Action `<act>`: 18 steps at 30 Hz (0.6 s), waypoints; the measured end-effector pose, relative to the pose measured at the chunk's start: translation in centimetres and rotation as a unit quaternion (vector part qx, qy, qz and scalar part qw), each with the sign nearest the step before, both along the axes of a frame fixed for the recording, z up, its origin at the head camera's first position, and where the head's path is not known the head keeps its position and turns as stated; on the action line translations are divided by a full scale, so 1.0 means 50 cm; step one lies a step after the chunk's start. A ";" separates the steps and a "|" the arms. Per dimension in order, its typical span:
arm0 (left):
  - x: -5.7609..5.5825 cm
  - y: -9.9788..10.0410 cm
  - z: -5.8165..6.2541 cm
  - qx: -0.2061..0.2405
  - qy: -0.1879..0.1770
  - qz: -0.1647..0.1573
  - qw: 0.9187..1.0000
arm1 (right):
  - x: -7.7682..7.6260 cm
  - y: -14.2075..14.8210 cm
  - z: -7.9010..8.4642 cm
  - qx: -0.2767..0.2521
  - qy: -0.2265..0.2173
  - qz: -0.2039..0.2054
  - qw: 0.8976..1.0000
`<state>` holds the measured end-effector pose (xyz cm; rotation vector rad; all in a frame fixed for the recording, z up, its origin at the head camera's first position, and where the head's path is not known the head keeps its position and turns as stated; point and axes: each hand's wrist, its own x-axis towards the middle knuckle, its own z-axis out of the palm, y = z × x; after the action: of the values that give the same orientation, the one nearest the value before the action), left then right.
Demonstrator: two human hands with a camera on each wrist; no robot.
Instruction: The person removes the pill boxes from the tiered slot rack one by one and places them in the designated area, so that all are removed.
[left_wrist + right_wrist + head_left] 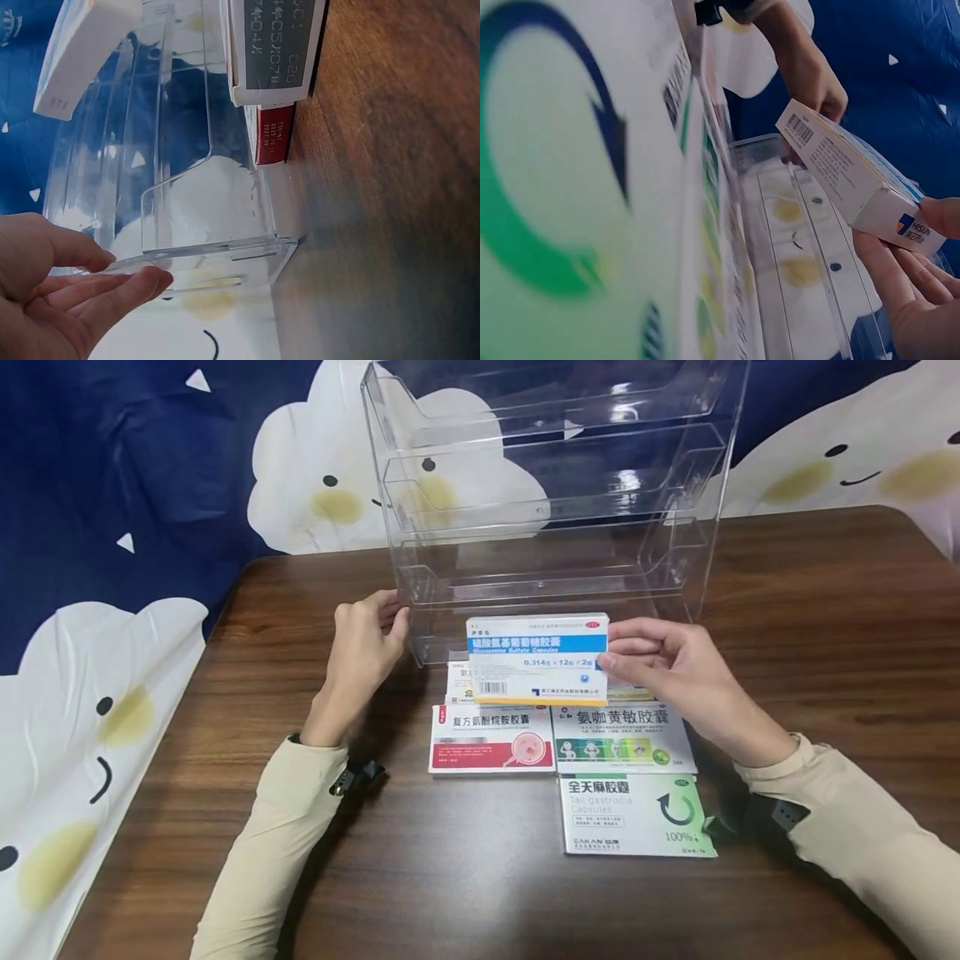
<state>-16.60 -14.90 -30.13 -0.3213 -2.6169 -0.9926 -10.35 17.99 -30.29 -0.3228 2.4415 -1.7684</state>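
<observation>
My right hand [678, 672] pinches a white and blue medicine box [536, 660] by its right end. That box is raised in front of the clear plastic tiered rack [540, 583], its printed front towards me. In the right wrist view, thumb and fingers clasp the end of the box [840, 169]. My left hand [363, 639] grips the rack's left side edge low down; in the left wrist view, the thumb and fingers of the hand [67, 289] lie on either side of the clear panel [202, 251].
Flat on the brown table [315, 860] lie a red and white box [491, 752], a green and white box [622, 752] and a pale green box [637, 818]. Another box [459, 685] is partly hidden behind the held one. A blue cloud-print cloth [187, 460] hangs behind.
</observation>
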 end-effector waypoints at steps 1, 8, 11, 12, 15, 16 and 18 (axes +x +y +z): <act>-0.006 0.003 0.006 -0.008 -0.002 0.000 1.000 | -0.004 0.000 -0.004 -0.010 -0.005 0.009 1.000; -0.021 0.009 0.013 -0.022 -0.005 -0.003 1.000 | 0.006 -0.004 -0.014 -0.024 -0.034 0.043 0.998; -0.020 0.009 0.013 -0.023 -0.001 -0.003 1.000 | 0.017 -0.005 -0.017 -0.022 -0.043 0.060 0.997; -0.020 0.009 0.013 -0.023 -0.001 -0.003 1.000 | 0.020 -0.006 -0.018 -0.021 -0.046 0.066 0.997; -0.019 0.009 0.014 -0.023 0.001 -0.003 1.000 | 0.028 -0.010 -0.020 -0.018 -0.054 0.084 0.995; -0.019 0.010 0.014 -0.021 0.001 -0.004 1.000 | 0.030 -0.012 -0.020 -0.016 -0.057 0.089 0.994; -0.018 0.010 0.014 -0.020 0.000 -0.006 1.000 | 0.034 -0.016 -0.020 -0.014 -0.063 0.099 0.993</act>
<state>-17.51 -14.38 -29.43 -0.3459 -2.6408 -0.9448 -8.66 17.18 -31.30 -0.4269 2.2162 -1.6863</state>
